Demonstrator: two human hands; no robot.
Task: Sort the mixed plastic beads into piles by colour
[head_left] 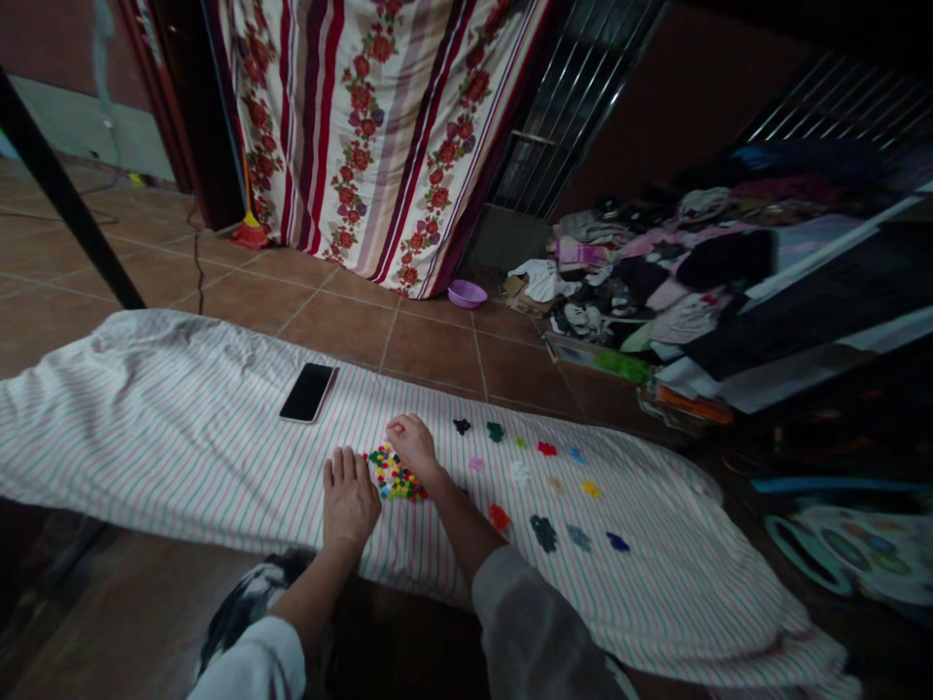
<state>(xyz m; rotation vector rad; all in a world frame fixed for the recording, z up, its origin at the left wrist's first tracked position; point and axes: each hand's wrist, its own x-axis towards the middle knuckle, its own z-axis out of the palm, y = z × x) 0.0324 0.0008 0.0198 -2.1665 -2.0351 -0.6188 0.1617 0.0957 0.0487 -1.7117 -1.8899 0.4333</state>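
Note:
My left hand [351, 498] lies flat on the striped cloth [240, 457], fingers stretched out, just left of a mixed pile of small coloured pieces [397, 478]. Over the far edge of that pile, my right hand [412, 443] has its fingertips pinched together; whatever is between them is too small to make out. To the right lie several single-colour clusters, among them black pieces [462, 426], dark green pieces [496, 431], red pieces [546, 448], yellow pieces [590, 489], orange pieces [500, 516], dark grey pieces [543, 533] and dark blue pieces [617, 541].
A phone [307, 393] rests on the cloth beyond my left hand. Past the cloth's far edge are the tiled floor [430, 340], a purple basin [466, 294], a floral curtain [379, 136] and a red broom [250, 231]. Heaped clothes [641, 262] fill the right side.

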